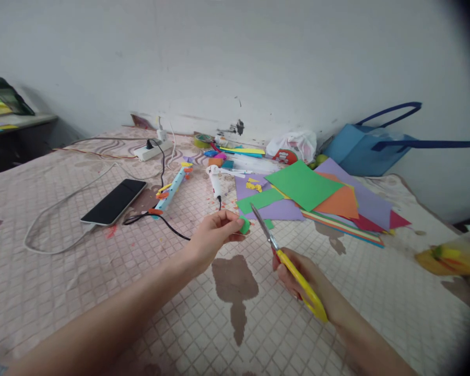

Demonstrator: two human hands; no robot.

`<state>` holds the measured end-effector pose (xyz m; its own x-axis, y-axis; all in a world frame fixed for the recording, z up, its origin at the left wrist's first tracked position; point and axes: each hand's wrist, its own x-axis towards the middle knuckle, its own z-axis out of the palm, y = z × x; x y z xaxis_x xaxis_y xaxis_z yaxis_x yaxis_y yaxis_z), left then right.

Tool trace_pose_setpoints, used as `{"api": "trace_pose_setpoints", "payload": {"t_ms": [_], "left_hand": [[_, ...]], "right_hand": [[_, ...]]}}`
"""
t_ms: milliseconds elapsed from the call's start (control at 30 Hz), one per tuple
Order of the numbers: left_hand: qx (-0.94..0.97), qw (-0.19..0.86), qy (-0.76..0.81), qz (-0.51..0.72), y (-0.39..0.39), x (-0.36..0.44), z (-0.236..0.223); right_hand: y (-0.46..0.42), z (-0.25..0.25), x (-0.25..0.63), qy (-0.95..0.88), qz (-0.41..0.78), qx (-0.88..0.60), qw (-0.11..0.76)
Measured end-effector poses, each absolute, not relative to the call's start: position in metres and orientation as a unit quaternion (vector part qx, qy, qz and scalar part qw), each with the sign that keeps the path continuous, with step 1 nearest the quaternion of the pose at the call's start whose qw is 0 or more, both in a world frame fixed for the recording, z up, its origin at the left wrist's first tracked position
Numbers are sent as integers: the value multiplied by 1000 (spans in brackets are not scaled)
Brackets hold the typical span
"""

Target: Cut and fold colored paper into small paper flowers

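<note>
Between the thumb and fingers of my left hand (pixel 222 230) is a small green paper piece (pixel 244 225) with a rounded edge. My right hand (pixel 297 271) grips a pair of scissors (pixel 297 275) with yellow and red handles. The scissor blades look nearly closed and point up and left, a little apart from the green piece. A green paper strip (pixel 260 200) and a small green scrap (pixel 268 224) lie just beyond the blades. Behind them rests a large green sheet (pixel 303 185) on orange, purple and red sheets.
A white glue gun (pixel 214 181) stands beyond my left hand. Further left are a light blue decorated strip (pixel 173 189), a phone (pixel 114 201) on a white cable, and a power strip (pixel 152 150). A blue bag (pixel 366 149) sits back right; a yellowish container (pixel 450 258) is at far right.
</note>
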<state>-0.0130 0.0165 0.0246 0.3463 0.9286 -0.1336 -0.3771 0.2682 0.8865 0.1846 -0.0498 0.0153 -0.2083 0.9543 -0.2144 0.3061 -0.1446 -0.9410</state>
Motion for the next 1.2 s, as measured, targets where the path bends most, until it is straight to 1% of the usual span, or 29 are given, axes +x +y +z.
{"api": "trace_pose_setpoints", "payload": {"t_ms": [167,300,467,667,833,933,1067,1200], "left_hand": [[372,744,369,414,7,-5,16],[375,757,365,393,0,2,11],[380,766,362,372,-6,7,6],[364,781,347,369,-6,7,7],[480,722,372,332,-3,4,12],[493,713,383,320,-2,3,11],[429,752,362,346,-1,3,11],[354,764,342,417,2,1,16]], "right_hand": [[-48,13,174,-537,489,-552,409],[-47,11,167,-550,447,-544,449],[-44,7,164,-545,434,-556,452],[-41,7,169,-539,455,-543,455],[-41,7,171,-547,463,-540,441],[-41,6,171,-548,469,-533,442],[-42,9,173,-558,458,-532,443],[-45,5,174,-570,474,-521,423]]}}
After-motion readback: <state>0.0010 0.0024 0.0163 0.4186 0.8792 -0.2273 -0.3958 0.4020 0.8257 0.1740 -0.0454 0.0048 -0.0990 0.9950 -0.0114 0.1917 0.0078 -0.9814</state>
